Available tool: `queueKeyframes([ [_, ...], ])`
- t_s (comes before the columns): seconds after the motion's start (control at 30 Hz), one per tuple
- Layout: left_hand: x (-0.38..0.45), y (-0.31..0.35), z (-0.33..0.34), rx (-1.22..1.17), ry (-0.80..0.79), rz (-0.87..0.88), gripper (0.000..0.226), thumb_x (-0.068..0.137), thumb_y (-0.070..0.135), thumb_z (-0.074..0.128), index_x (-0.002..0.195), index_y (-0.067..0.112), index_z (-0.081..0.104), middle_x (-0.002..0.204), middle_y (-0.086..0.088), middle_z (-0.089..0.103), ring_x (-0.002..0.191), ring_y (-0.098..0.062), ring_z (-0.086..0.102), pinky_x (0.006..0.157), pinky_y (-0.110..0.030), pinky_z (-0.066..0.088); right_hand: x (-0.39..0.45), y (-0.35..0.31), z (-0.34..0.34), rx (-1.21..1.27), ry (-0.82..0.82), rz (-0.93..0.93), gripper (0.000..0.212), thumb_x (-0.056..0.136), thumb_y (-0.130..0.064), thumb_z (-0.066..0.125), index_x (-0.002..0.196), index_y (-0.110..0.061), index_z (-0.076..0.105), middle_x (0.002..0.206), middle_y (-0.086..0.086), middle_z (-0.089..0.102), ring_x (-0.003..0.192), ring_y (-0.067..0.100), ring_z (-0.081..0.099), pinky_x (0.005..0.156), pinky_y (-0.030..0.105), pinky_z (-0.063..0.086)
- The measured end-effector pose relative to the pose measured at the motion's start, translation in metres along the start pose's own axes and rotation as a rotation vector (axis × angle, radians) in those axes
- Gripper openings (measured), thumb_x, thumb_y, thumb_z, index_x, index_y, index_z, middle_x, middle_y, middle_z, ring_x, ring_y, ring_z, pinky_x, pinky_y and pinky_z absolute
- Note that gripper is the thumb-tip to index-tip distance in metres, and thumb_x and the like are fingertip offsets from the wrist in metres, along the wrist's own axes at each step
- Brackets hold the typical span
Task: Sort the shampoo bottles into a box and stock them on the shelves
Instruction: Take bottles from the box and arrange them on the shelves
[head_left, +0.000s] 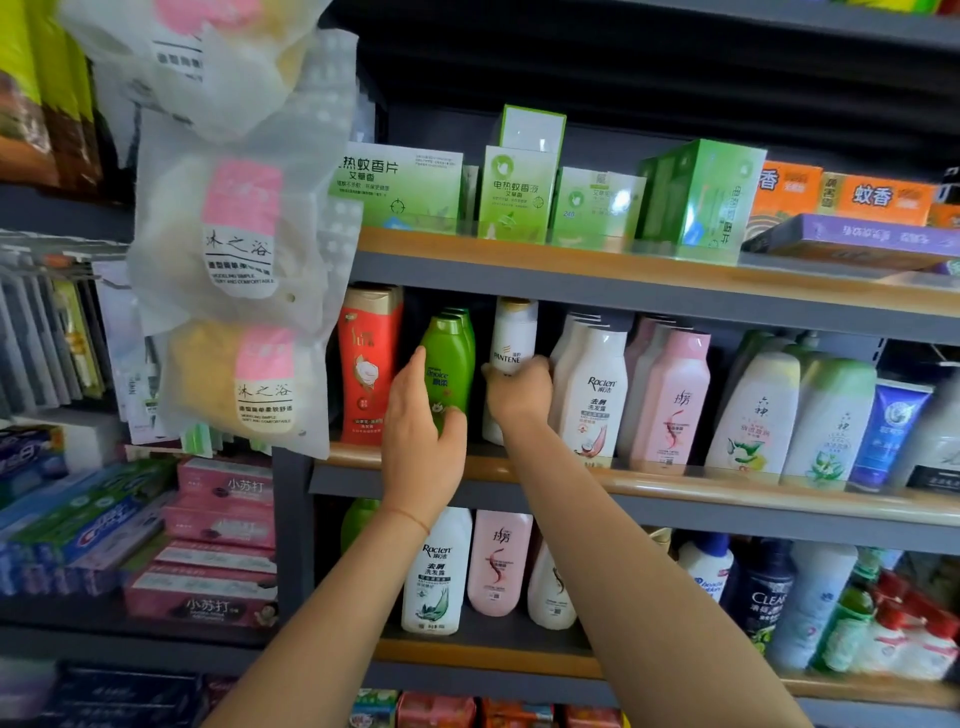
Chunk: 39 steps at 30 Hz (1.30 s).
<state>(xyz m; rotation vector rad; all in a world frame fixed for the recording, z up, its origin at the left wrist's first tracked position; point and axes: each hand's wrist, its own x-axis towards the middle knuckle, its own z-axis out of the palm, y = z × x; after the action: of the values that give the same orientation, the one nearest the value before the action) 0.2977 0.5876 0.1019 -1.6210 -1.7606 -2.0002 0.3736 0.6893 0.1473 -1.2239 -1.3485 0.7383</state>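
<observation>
On the middle shelf (675, 491) a green Rejoice shampoo bottle (448, 364) stands upright in front of more green ones. My left hand (421, 436) wraps around its lower part, thumb across the front. Just right of it is a white Pantene bottle (513, 335), and my right hand (517, 389) grips it around the middle, hiding its lower half. A red shampoo bottle (368, 364) stands to the left of the green one. White Raclen bottles (592, 395) and pink bottles (670, 400) line up to the right.
Bagged bath sponges (234, 234) hang at the left, overlapping the shelf's end. Green and orange mosquito-repellent boxes (514, 192) fill the shelf above. The lower shelf (467, 654) holds more shampoo bottles. Toothpaste boxes (218, 530) are stacked at the lower left.
</observation>
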Motion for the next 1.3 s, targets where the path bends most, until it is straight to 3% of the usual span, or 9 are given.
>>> queueKeyframes([
  [0.27,0.0,0.0,-0.002,-0.008,-0.033,-0.034,0.072,0.094,0.007,0.053,0.157,0.021,0.022,0.158,0.0,0.032,0.145,-0.016,0.029,0.113,-0.025,0.024,-0.001,0.0,0.006,-0.017,-0.016,-0.022,0.048,0.085,-0.022,0.074,0.12,-0.002,0.047,0.121,0.019,0.06,0.108,0.034,0.062,0.089,0.043,0.053],
  [0.4,0.0,0.002,-0.006,-0.067,-0.067,-0.104,0.068,0.099,0.016,0.05,0.158,0.024,0.017,0.163,0.004,0.024,0.148,-0.012,0.022,0.115,-0.024,0.018,-0.014,-0.007,0.002,0.022,0.014,-0.091,0.049,0.085,-0.014,0.071,0.123,0.002,0.045,0.124,0.02,0.057,0.109,0.034,0.06,0.091,0.04,0.051],
  [0.53,0.005,0.004,-0.012,-0.227,-0.135,-0.218,0.063,0.102,0.036,0.045,0.158,0.027,0.018,0.163,0.008,0.022,0.149,-0.011,0.022,0.123,-0.037,0.018,-0.056,-0.013,-0.014,0.118,0.049,-0.286,0.053,0.096,-0.013,0.055,0.143,0.0,0.036,0.138,0.007,0.045,0.127,0.018,0.044,0.11,0.03,0.035],
  [0.73,0.03,0.016,-0.016,-0.37,-0.209,-0.372,0.057,0.105,0.048,0.032,0.157,0.024,0.027,0.16,0.006,0.032,0.146,-0.012,0.029,0.12,-0.034,0.023,-0.087,-0.011,-0.009,0.28,-0.286,-0.086,0.058,0.103,-0.039,0.043,0.154,-0.017,0.029,0.155,-0.003,0.037,0.143,0.012,0.032,0.118,0.028,0.023],
  [0.83,0.039,0.023,-0.015,-0.473,-0.196,-0.463,0.053,0.104,0.05,0.035,0.15,0.026,0.04,0.152,0.005,0.043,0.14,-0.013,0.038,0.111,-0.03,0.029,-0.078,-0.015,0.002,0.267,-0.329,-0.053,0.073,0.1,-0.05,0.045,0.158,-0.015,0.018,0.161,0.0,0.027,0.148,0.014,0.024,0.108,0.02,0.018],
  [0.97,0.046,0.032,-0.015,-0.608,-0.119,-0.562,0.034,0.102,0.048,0.042,0.124,0.027,0.058,0.123,0.003,0.061,0.122,-0.016,0.054,0.112,-0.036,0.038,-0.07,-0.018,0.014,0.302,-0.323,-0.04,0.075,0.095,-0.053,0.054,0.154,-0.015,0.028,0.148,-0.001,0.044,0.138,0.014,0.04,0.103,0.021,0.028],
  [1.1,0.05,0.033,-0.012,-0.563,-0.128,-0.578,0.044,0.102,0.049,0.042,0.132,0.022,0.059,0.132,-0.003,0.061,0.123,-0.019,0.055,0.112,-0.041,0.039,-0.064,-0.022,0.019,0.318,-0.308,-0.032,0.067,0.093,-0.053,0.058,0.145,-0.017,0.037,0.13,-0.008,0.051,0.125,0.01,0.049,0.099,0.023,0.035],
  [1.2,0.052,0.032,-0.01,-0.527,-0.141,-0.57,0.048,0.101,0.05,0.041,0.137,0.023,0.057,0.135,-0.002,0.06,0.123,-0.018,0.054,0.111,-0.038,0.039,-0.06,-0.024,0.022,0.28,-0.307,-0.03,0.085,0.082,-0.067,0.058,0.146,-0.015,0.038,0.133,-0.003,0.055,0.126,0.015,0.052,0.106,0.032,0.04],
  [1.3,0.054,0.034,-0.009,-0.519,-0.118,-0.577,0.049,0.1,0.051,0.041,0.138,0.023,0.056,0.137,-0.003,0.058,0.126,-0.02,0.052,0.112,-0.042,0.039,-0.055,-0.026,0.022,0.252,-0.293,-0.014,0.079,0.088,-0.063,0.056,0.147,-0.013,0.037,0.132,-0.001,0.054,0.123,0.016,0.051,0.105,0.03,0.037],
])
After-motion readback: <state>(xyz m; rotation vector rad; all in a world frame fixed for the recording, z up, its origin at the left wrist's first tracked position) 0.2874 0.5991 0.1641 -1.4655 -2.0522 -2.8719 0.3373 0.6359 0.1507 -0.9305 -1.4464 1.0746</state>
